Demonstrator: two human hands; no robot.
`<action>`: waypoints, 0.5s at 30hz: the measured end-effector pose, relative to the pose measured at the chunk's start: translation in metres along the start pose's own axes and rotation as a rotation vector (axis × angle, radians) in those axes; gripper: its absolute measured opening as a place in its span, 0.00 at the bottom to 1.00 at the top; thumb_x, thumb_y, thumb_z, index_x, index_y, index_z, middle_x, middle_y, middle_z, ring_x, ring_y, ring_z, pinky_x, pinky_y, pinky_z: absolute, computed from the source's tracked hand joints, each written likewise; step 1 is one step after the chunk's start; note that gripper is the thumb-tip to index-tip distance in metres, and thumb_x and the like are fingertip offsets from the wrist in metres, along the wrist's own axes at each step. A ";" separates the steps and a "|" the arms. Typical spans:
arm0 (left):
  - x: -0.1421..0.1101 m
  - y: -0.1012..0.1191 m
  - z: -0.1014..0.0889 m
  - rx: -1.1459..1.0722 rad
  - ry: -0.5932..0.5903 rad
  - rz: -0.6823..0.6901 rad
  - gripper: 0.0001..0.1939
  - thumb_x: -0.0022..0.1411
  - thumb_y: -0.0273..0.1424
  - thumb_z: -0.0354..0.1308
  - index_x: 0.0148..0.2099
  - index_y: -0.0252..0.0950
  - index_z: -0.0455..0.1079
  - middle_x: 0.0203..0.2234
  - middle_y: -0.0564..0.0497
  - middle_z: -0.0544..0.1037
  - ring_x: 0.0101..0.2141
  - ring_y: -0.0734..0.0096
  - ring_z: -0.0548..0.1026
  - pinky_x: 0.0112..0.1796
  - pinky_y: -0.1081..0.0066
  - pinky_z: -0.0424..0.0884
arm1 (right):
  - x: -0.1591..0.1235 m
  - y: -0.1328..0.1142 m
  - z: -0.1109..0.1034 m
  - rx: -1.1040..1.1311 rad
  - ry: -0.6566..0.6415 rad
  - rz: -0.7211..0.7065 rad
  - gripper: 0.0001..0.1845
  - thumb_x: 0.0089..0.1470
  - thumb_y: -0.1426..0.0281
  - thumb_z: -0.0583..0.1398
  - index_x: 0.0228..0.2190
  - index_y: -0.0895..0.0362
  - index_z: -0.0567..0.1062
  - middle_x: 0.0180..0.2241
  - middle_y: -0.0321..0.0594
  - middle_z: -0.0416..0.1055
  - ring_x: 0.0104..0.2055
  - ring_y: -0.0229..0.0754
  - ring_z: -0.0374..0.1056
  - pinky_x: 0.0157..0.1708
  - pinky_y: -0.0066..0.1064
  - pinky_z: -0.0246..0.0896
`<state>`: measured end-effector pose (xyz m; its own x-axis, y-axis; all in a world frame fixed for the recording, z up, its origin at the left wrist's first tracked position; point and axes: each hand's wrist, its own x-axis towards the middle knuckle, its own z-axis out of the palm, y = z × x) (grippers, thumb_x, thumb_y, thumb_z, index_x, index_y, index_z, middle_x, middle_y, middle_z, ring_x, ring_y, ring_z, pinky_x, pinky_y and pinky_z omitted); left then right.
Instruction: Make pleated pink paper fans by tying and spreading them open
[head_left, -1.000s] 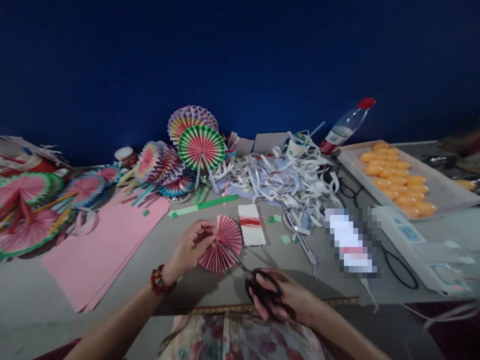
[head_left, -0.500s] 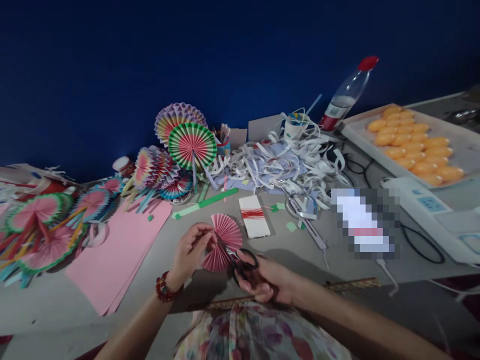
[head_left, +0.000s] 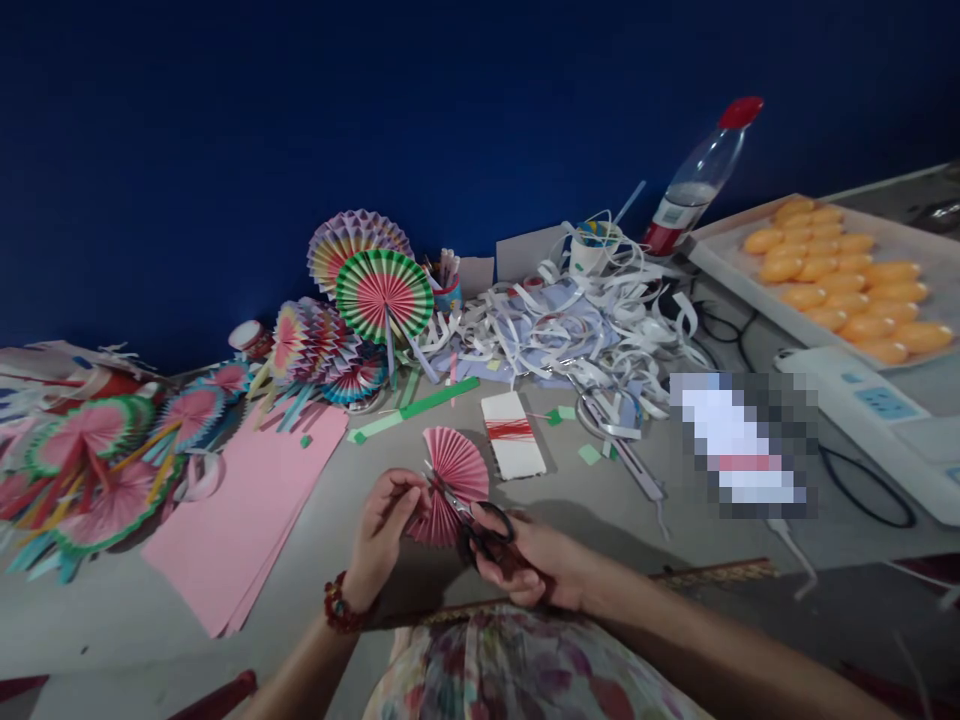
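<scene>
My left hand [head_left: 386, 525] pinches the middle of a pink pleated paper fan [head_left: 452, 478] just above the grey table [head_left: 600, 510]. My right hand [head_left: 536, 565] grips black-handled scissors [head_left: 480, 525], fingers through the loops, with the blades reaching into the fan's centre. A white card wound with red thread [head_left: 512, 445] lies just behind the fan.
A stack of pink paper sheets [head_left: 247, 510] lies to the left. Finished coloured paper fans [head_left: 382, 295] are heaped at the back left. White paper strips [head_left: 570, 335], a bottle [head_left: 697, 180], a tray of orange pieces [head_left: 847, 280] and a white device [head_left: 862, 410] fill the right.
My right hand has brought the scissors up and left, from well below the fan to its centre. The view has shifted a little; my left hand keeps its hold.
</scene>
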<state>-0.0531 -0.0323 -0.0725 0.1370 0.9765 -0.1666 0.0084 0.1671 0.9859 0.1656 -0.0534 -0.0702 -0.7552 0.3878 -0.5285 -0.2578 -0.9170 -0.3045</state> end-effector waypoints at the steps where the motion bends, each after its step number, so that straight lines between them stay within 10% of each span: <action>1: 0.000 0.000 0.000 0.002 -0.005 0.004 0.05 0.67 0.33 0.58 0.41 0.37 0.69 0.29 0.53 0.75 0.30 0.74 0.72 0.35 0.75 0.69 | 0.000 0.000 0.000 -0.019 0.002 -0.010 0.28 0.65 0.51 0.52 0.24 0.60 0.69 0.16 0.30 0.65 0.08 0.22 0.40 0.06 0.14 0.38; 15: -0.008 -0.004 -0.001 0.122 -0.047 0.073 0.07 0.68 0.34 0.57 0.39 0.35 0.71 0.27 0.54 0.71 0.26 0.76 0.66 0.28 0.77 0.65 | 0.003 0.005 0.001 -0.148 0.005 -0.129 0.30 0.50 0.43 0.63 0.23 0.58 0.67 0.13 0.26 0.62 0.08 0.22 0.38 0.07 0.17 0.31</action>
<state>-0.0557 -0.0409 -0.0754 0.1877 0.9775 -0.0965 0.1162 0.0754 0.9904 0.1620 -0.0568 -0.0725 -0.7188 0.5018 -0.4813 -0.2607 -0.8362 -0.4825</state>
